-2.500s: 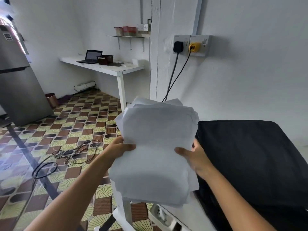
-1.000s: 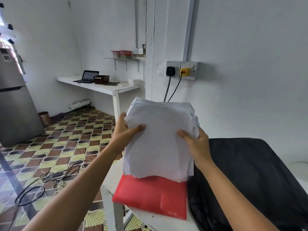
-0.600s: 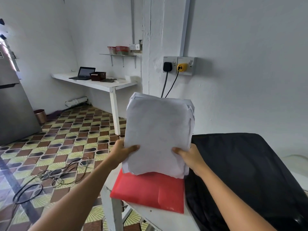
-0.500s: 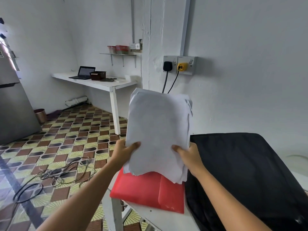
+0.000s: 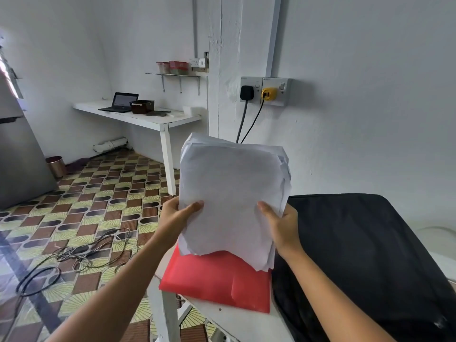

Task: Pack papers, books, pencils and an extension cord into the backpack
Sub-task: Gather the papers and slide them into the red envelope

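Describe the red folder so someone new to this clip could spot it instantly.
Find the white table at the bottom centre, next to the black backpack. The red folder lies flat on it, under the held papers. It is the only red thing there.

Two bare forearms — no sleeves; left hand (image 5: 175,218), right hand (image 5: 281,225).
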Demonstrator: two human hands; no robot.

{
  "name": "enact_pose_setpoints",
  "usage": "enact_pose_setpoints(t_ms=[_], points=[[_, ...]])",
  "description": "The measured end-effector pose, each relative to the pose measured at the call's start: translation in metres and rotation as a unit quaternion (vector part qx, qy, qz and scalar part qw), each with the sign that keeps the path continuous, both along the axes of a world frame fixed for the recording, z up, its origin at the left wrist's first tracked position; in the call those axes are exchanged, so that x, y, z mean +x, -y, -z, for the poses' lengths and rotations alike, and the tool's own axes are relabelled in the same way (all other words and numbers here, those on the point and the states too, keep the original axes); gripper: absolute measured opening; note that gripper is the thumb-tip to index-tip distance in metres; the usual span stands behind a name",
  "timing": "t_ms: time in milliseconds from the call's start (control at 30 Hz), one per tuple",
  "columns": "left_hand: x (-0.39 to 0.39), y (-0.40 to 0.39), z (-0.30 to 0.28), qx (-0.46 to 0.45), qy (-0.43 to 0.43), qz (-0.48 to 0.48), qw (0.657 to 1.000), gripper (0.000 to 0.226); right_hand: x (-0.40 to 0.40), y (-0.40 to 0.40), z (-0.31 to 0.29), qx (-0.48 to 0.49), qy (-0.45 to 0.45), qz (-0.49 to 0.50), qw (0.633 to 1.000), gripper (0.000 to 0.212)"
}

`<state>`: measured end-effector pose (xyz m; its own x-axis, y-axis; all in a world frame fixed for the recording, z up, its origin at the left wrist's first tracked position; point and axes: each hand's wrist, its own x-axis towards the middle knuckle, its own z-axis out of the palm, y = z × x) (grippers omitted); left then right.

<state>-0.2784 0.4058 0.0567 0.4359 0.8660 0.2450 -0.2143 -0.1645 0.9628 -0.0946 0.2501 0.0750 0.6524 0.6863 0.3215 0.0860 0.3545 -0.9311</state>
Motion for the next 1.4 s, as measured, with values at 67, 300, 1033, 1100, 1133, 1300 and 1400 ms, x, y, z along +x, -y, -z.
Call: enact_pose_setpoints(t_ms=[67,300,1033,1100,1133,1300,1400], points=[[0.002,0.005,0.011,-0.018,-0.002,0.016,1.000,0.061,-0.003,-0.001,0.006,-0.014,-0.017,-0.009,1.000,0.011],[0.001,0.003,0.014,-0.016,-0.008,-0.027,0.999,0.054,-0.001,-0.002,0.010,-0.006,-0.034,0.006,0.999,0.012],[0.011,0.006,0.050,-0.046,-0.086,-0.012,0.995,0.060,0.019,-0.004,0.052,-0.114,-0.010,-0.020,0.993,0.017],[0.017,0.012,0.054,-0.036,-0.109,-0.016,0.993,0.042,0.016,-0.007,0.061,-0.134,0.007,-0.023,0.991,0.018],[0.021,0.014,0.053,-0.027,-0.120,-0.031,0.992,0.027,0.014,-0.010,0.064,-0.138,0.018,-0.017,0.990,0.018],[0.035,0.024,0.047,0.012,-0.154,-0.094,0.983,0.006,0.009,-0.021,0.066,-0.133,0.076,0.016,0.988,0.021],[0.030,0.026,0.052,-0.002,-0.127,-0.064,0.990,0.015,0.007,-0.019,0.073,-0.134,0.075,0.008,0.988,0.024]])
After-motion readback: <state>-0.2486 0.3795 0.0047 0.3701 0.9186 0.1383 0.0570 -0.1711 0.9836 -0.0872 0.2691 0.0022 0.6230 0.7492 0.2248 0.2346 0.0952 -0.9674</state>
